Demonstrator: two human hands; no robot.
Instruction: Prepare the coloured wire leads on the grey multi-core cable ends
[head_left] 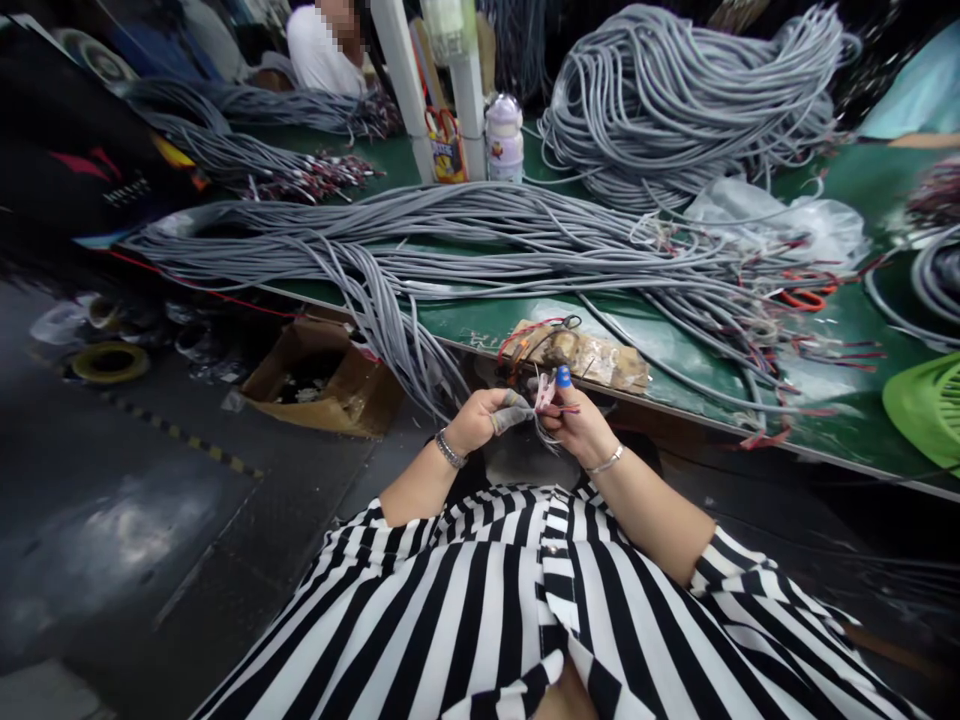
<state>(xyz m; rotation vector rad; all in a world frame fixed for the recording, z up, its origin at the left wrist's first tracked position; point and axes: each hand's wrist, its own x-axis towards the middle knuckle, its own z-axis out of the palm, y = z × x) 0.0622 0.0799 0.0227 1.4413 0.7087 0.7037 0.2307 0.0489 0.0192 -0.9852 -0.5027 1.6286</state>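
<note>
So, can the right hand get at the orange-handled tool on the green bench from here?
Probably not immediately: the right hand is holding thin wires near the edge of the bench, and the orange-handled tool looks well off to the right, among cable ends.

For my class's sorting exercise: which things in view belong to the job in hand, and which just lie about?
Likely in the job:
thin wires, pinched between left hand and right hand
grey cables

Seemingly just lying about:
lilac bottle
green basket
cardboard box
</note>
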